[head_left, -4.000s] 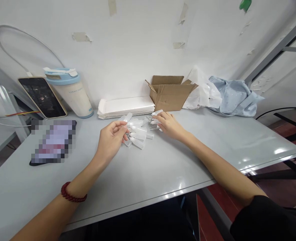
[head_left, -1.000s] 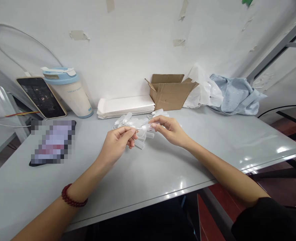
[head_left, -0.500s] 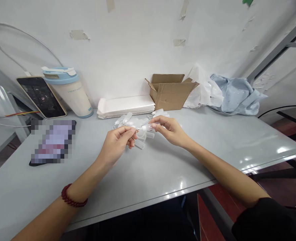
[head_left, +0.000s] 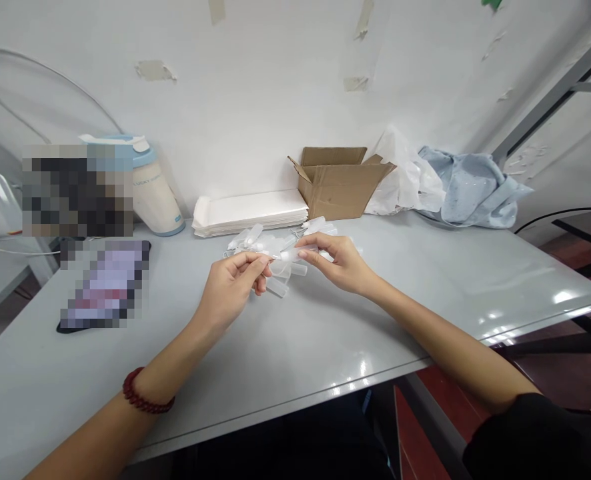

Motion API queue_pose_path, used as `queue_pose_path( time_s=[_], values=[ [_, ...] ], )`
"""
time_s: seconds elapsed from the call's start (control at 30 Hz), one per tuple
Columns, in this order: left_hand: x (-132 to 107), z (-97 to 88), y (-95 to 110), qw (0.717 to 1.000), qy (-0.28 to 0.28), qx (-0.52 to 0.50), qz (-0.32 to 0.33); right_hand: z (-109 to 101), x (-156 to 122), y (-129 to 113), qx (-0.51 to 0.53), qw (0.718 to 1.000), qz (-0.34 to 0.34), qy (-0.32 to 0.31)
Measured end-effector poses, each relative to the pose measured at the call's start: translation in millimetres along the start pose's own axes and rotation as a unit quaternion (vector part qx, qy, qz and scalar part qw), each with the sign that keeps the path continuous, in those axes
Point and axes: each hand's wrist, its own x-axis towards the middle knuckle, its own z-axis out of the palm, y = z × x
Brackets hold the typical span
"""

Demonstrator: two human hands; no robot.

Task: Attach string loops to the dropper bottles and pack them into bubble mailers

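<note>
My right hand (head_left: 343, 265) is closed, its thumb and forefinger pinching a small translucent plastic tube (head_left: 289, 255) with a whitish end pointing left. Facing it, my left hand (head_left: 235, 277) pinches a thin wire-like piece at the end of that tube; the fingertips hide most of it. Behind and below both hands, a loose pile of similar translucent tubes (head_left: 278, 287) with thin pale cords lies on the grey table (head_left: 315, 340). A dark red beaded bracelet (head_left: 145, 393) is on my left wrist.
Along the wall stand a stack of white flat boxes or envelopes (head_left: 250, 210), an open cardboard box (head_left: 343, 190), a white plastic bag (head_left: 405, 177) and a light blue cloth (head_left: 475, 190). On the left are a tumbler (head_left: 158, 200) and a pixelated flat object (head_left: 108, 283).
The tube in my right hand has shifted very slightly left, closer to my left fingertips. Both hands keep their pinch, and the view has barely moved.
</note>
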Motion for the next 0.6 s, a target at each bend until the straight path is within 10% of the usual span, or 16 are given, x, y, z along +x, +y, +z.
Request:
queue_pose_path(
  time_s=[0.6],
  values=[
    [-2,3.2,-1,0.999,0.016,0.051,0.006,13,-6,7,-0.052,0.995,-0.068,-0.052]
  ],
)
